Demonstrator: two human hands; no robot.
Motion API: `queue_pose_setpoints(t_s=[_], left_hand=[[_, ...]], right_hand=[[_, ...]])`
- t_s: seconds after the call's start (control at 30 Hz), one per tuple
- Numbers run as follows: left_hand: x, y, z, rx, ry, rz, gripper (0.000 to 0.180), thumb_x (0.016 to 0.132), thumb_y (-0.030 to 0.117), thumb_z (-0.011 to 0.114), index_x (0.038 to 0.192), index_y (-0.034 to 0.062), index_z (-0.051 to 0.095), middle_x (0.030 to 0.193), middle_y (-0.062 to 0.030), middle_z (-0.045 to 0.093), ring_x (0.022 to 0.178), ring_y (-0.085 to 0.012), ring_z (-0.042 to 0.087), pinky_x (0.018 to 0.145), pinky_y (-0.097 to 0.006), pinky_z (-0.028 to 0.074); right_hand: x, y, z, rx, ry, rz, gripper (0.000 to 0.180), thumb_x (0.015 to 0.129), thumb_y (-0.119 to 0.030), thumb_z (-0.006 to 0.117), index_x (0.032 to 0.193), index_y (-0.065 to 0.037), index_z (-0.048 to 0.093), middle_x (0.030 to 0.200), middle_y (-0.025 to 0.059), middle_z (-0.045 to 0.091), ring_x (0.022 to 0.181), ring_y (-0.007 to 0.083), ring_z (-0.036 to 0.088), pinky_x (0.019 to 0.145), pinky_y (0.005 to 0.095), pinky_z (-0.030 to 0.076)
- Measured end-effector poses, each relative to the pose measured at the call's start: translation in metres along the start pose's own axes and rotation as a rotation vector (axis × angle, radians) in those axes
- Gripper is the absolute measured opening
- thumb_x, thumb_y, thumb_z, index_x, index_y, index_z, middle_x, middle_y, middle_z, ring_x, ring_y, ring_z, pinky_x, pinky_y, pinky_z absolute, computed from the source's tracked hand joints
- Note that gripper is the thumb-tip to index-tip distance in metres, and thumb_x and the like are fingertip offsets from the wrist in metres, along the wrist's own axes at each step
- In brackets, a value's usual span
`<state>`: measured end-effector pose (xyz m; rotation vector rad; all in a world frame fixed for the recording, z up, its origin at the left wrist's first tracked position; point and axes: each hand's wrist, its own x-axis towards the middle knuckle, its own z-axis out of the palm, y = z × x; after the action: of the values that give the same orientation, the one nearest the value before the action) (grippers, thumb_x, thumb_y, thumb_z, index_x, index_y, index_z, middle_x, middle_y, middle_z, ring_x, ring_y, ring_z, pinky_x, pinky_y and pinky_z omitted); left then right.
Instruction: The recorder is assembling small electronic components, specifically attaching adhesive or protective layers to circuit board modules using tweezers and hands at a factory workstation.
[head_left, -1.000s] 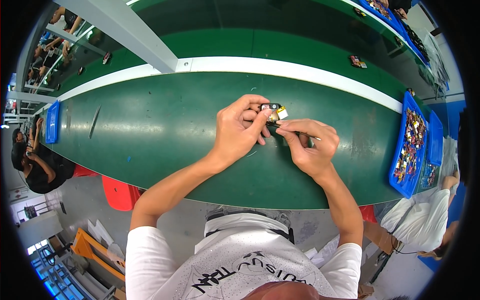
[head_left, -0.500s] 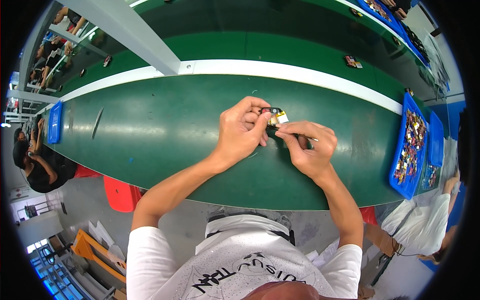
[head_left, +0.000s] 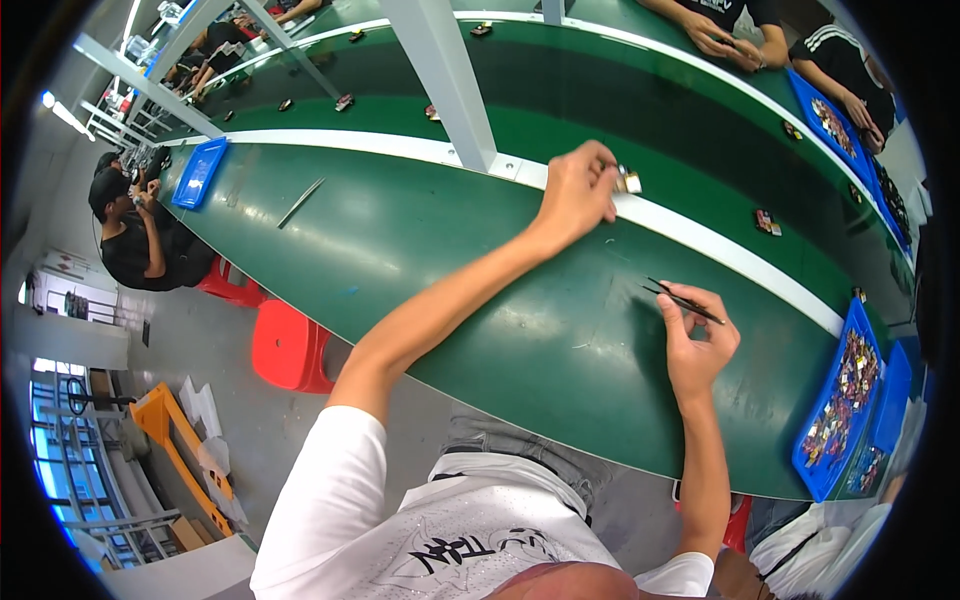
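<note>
My left hand [head_left: 578, 198] reaches over the white rail at the far side of the bench. Its bent fingers are at a small electronic assembly [head_left: 629, 182] with a black frame and a white-and-yellow part; the fingers hide some of it and it looks blurred. My right hand [head_left: 705, 340] is raised above the green bench and grips a pair of black tweezers [head_left: 692, 302]. The tweezer tips point left and stand slightly apart, with nothing seen between them.
Beyond the white rail [head_left: 735, 262], small assemblies lie on a dark green belt [head_left: 680, 140]. A grey post [head_left: 440, 80] rises beside my left hand. Right: a blue tray [head_left: 808, 470] of small parts. Left: silvery tweezers [head_left: 300, 202], a blue tray [head_left: 203, 170], red stool [head_left: 285, 345]. Several people sit around.
My left hand has moved away from me to the rail with the assembly. My right hand has drawn apart to the right, tweezers still in it. The view has turned.
</note>
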<state>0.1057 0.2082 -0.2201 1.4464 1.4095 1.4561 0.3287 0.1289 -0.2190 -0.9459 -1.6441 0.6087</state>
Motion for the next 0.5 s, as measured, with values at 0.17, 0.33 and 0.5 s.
queue_pose_setpoints(t_s=[0.17, 0.33, 0.5], left_hand=[[0.059, -0.058, -0.024, 0.642, 0.202, 0.254, 0.015, 0.087, 0.01, 0.072, 0.094, -0.0029, 0.069, 0.089, -0.0172, 0.068, 0.079, -0.0314, 0.07, 0.072, -0.042, 0.056], [0.059, -0.052, -0.032, 0.759, 0.268, 0.204, 0.019, 0.088, 0.017, 0.072, 0.099, 0.0011, 0.071, 0.096, -0.0178, 0.068, 0.093, -0.0364, 0.067, 0.081, -0.045, 0.052], [0.06, -0.037, -0.025, 0.685, 0.257, 0.353, 0.017, 0.088, 0.009, 0.07, 0.103, 0.0003, 0.07, 0.097, -0.0141, 0.067, 0.074, -0.0282, 0.064, 0.074, -0.04, 0.052]], right_hand=[[0.001, 0.001, 0.007, -0.004, -0.057, -0.077, 0.016, 0.077, 0.004, 0.083, 0.089, -0.002, 0.074, 0.09, 0.0075, 0.078, 0.045, 0.004, 0.038, 0.043, 0.0218, 0.03], [0.001, 0.003, 0.005, -0.037, -0.038, -0.103, 0.016, 0.074, 0.002, 0.084, 0.087, -0.004, 0.076, 0.087, 0.0062, 0.077, 0.043, 0.0065, 0.039, 0.042, 0.0242, 0.032], [0.001, 0.004, 0.008, -0.036, -0.044, -0.109, 0.014, 0.075, -0.001, 0.083, 0.085, -0.006, 0.076, 0.083, 0.0051, 0.076, 0.042, 0.0091, 0.044, 0.043, 0.0259, 0.036]])
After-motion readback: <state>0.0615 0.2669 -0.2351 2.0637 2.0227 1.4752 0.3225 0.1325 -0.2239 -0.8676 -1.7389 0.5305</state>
